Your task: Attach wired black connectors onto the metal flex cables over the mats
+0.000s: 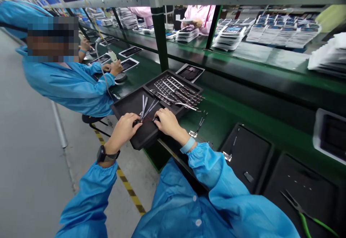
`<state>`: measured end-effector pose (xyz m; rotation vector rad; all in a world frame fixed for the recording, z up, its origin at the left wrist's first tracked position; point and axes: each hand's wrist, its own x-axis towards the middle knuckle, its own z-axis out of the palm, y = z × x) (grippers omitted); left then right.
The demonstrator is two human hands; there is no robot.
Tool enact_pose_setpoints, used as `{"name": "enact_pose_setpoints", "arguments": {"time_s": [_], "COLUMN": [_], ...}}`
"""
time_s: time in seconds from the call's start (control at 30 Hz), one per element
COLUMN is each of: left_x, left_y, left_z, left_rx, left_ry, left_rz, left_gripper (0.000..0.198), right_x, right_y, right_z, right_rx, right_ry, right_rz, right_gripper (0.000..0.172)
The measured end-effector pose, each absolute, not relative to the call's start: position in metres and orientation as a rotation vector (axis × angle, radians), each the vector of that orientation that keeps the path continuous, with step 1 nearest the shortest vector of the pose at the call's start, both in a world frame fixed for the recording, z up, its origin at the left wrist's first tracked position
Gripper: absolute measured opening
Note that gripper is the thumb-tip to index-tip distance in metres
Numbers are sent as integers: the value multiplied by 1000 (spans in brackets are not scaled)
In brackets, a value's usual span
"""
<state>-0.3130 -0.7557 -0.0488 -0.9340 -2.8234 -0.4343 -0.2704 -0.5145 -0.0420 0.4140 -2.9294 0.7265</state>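
My left hand (124, 125) and my right hand (167, 121) rest on a black tray (129, 104) at the bench's front edge. Both are curled in a pinch over a small dark part with thin red wires (144, 120) stretched between them. Several thin silvery flex strips (146, 107) fan out just beyond my fingers. The tray's far half holds rows of many more strips (177, 91). A watch sits on my left wrist, a blue band on my right.
A co-worker in a blue coat (70, 86) sits close on my left. Black trays (247, 155) lie to my right, one with green-handled pliers (305, 212). Stacks of boxed screens (229, 36) line the far side, where a person in pink (201, 18) stands.
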Motion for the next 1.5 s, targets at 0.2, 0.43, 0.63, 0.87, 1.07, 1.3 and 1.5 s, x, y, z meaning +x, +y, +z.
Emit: {"name": "enact_pose_setpoints", "arguments": {"time_s": [0.2,0.43,0.63,0.87,1.07,1.3,1.5], "left_x": [-298,-341,-407,-437,-444,-460,-457], "left_y": [-753,-724,-657,-624,-627,-623,-612], "left_z": [-47,-15,-1,-8,12,16,-17], "left_rx": [-919,-965,-1197,-1384,-1333,-919,-768], "left_ry": [-2845,-2774,-2628,-2574,-2550,-2656,-2744], "left_rz": [-474,-304,230,335,291,-47,-181], "left_gripper": [16,28,40,27,34,44,43], "right_x": [-268,-235,-164,-115,-107,-107,-107], "right_y": [-505,-495,-478,-444,-442,-440,-440], "right_z": [-38,-46,-62,-117,-135,-137,-138], "right_rx": [445,326,52,-292,-394,-400,-357], "right_ry": [-2946,-2527,-2245,-2193,-2154,-2130,-2183], "right_rz": [870,1108,1347,1598,1828,1874,1846], "right_gripper": [16,17,15,21,27,27,24]}}
